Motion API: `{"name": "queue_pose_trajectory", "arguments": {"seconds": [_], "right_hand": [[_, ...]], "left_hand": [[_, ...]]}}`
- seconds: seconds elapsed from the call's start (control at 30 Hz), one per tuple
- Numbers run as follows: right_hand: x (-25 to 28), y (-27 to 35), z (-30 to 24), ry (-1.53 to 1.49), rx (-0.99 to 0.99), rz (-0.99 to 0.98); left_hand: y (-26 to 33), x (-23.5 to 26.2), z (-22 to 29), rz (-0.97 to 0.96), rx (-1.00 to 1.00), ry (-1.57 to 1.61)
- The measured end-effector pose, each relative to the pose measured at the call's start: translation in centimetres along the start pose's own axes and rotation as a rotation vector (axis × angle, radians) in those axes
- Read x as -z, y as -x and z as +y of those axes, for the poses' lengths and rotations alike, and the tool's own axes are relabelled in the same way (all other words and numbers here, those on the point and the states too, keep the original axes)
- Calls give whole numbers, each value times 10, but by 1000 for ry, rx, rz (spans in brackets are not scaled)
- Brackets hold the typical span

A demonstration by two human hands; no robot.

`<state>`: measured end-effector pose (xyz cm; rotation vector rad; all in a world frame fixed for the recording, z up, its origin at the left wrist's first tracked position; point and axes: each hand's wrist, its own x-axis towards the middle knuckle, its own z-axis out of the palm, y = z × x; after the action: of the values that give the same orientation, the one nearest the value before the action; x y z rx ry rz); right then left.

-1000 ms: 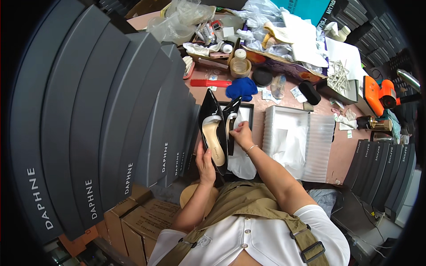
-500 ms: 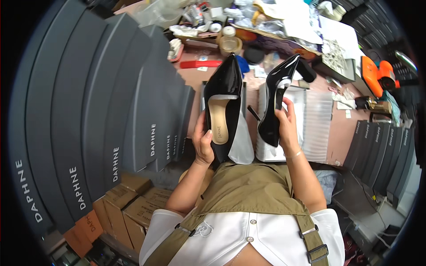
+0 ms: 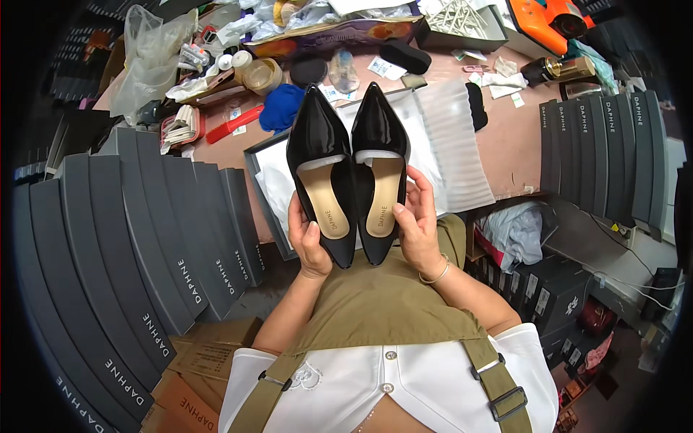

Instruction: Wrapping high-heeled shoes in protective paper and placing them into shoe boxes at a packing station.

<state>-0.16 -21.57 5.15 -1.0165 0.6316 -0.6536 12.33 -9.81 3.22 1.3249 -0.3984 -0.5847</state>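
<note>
Two glossy black pointed-toe pumps are held side by side in front of me, toes pointing away and beige insoles facing up. My left hand (image 3: pixel 309 242) grips the left pump (image 3: pixel 317 130) at its heel end, thumb against its outer side. My right hand (image 3: pixel 419 225) grips the right pump (image 3: pixel 381 128) the same way, thumb over the rim by the insole. White stuffing shows in both toe openings. Under the shoes lies an open dark shoebox (image 3: pixel 272 216) with white tissue paper (image 3: pixel 278 177) inside. The shoes' heels are hidden beneath them.
Dark grey shoeboxes stand in a row at the left (image 3: pixel 137 238) and more at the right (image 3: pixel 610 159). A sheet of white foam wrap (image 3: pixel 458 144) lies right of the open box. Behind are a blue cloth (image 3: pixel 282 108), a red tool (image 3: pixel 234 124) and a jar (image 3: pixel 261 76).
The right pump has turned from its side to sole down and come against the left pump. My view has swung to the right.
</note>
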Motion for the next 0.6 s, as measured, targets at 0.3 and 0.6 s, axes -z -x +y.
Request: {"name": "queue_pose_trajectory", "arguments": {"seconds": [0.3,0.6], "right_hand": [[3,-8,2,-29,-62,7],[3,-8,4,-29,-104,1]], "left_hand": [[0,-5,1,35,24,-69],[3,4,-3,15,48,-34]]}}
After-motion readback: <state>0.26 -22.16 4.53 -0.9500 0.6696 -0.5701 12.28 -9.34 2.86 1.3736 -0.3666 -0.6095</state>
